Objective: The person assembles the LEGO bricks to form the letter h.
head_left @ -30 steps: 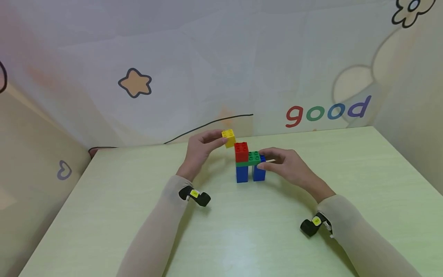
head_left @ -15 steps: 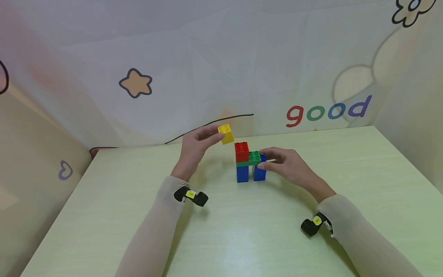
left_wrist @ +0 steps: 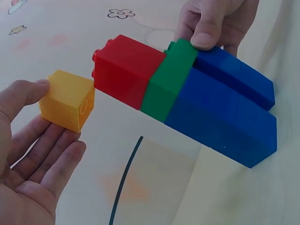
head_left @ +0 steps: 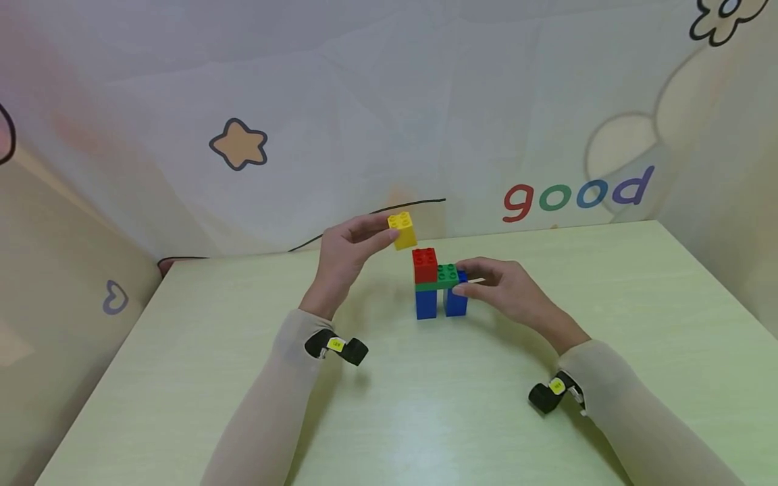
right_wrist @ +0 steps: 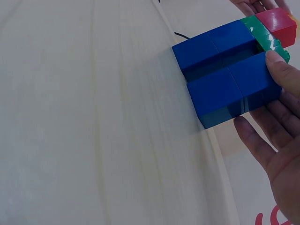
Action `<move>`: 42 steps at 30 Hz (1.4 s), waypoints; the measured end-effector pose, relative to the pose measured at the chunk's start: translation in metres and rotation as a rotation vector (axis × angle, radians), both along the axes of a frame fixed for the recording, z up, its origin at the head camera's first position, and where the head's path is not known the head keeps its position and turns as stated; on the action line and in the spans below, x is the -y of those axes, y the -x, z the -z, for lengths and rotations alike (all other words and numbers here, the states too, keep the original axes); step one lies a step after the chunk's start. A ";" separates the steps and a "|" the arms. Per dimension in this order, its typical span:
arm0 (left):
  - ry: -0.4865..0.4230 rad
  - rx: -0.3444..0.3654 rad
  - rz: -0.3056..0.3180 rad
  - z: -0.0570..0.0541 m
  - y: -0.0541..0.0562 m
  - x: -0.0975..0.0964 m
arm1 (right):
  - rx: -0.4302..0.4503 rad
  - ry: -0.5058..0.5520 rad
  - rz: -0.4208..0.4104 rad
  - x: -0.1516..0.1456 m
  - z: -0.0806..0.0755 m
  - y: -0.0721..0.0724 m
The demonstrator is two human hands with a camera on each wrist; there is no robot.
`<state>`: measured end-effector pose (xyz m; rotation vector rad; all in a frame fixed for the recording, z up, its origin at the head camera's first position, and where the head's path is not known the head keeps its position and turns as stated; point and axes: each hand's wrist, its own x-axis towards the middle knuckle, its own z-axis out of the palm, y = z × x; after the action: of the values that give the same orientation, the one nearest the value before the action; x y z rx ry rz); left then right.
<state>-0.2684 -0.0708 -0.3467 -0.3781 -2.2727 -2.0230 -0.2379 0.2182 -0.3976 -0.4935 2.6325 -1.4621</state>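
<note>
My left hand (head_left: 342, 255) pinches a yellow toy building brick (head_left: 403, 232) between thumb and fingers, studs upward. It hangs slightly above and left of a red brick (head_left: 425, 266), with a gap between the two in the left wrist view. The red brick sits on the left end of a green brick (left_wrist: 169, 80), which bridges two blue columns (right_wrist: 218, 91) standing on the table. Each column is built from stacked blue bricks. My right hand (head_left: 507, 287) grips the right column near its top, the thumb at the green brick's edge; its other fingertips are partly hidden behind the blue.
The pale wooden table (head_left: 401, 405) runs back to a printed cloth backdrop (head_left: 365, 135) with a star and the coloured word "good". A black wrist camera (head_left: 337, 344) is strapped to the left sleeve, another wrist camera (head_left: 550, 395) to the right.
The yellow brick has risen a little from beside the red brick, and my left hand has shifted slightly left and up with it. My right hand and the stack have stayed put.
</note>
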 end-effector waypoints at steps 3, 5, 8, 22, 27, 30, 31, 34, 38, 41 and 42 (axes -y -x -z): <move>-0.004 -0.025 0.010 -0.003 -0.003 -0.003 | 0.003 -0.001 0.000 0.000 0.000 0.000; -0.007 -0.043 0.021 -0.004 -0.005 -0.005 | 0.000 -0.007 0.001 -0.001 0.000 0.000; -0.008 -0.067 0.034 -0.006 -0.007 -0.008 | -0.001 -0.010 0.001 -0.001 0.000 0.000; 0.020 -0.135 0.088 -0.012 -0.017 -0.012 | -0.006 -0.013 -0.001 0.000 -0.001 0.001; 0.042 -0.159 0.102 -0.011 -0.017 -0.013 | 0.000 -0.011 -0.003 0.000 -0.001 0.001; 0.053 -0.178 0.107 -0.011 -0.018 -0.013 | 0.000 -0.010 -0.005 0.000 -0.001 0.001; 0.057 -0.184 0.109 -0.011 -0.018 -0.013 | 0.000 -0.008 -0.005 0.000 -0.001 0.001; 0.062 -0.199 0.114 -0.012 -0.018 -0.013 | 0.000 -0.007 -0.004 0.000 -0.001 0.001; 0.070 -0.207 0.120 -0.012 -0.019 -0.014 | 0.003 -0.005 -0.003 -0.001 -0.001 0.001; 0.081 -0.210 0.118 -0.012 -0.020 -0.015 | 0.008 0.001 -0.007 -0.001 -0.001 0.001; 0.083 -0.210 0.119 -0.012 -0.020 -0.015 | 0.007 0.001 -0.009 -0.001 -0.001 0.001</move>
<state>-0.2483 -0.0562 -0.3346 -0.7124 -2.2578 -1.8424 -0.2385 0.2191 -0.3963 -0.4980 2.6205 -1.4604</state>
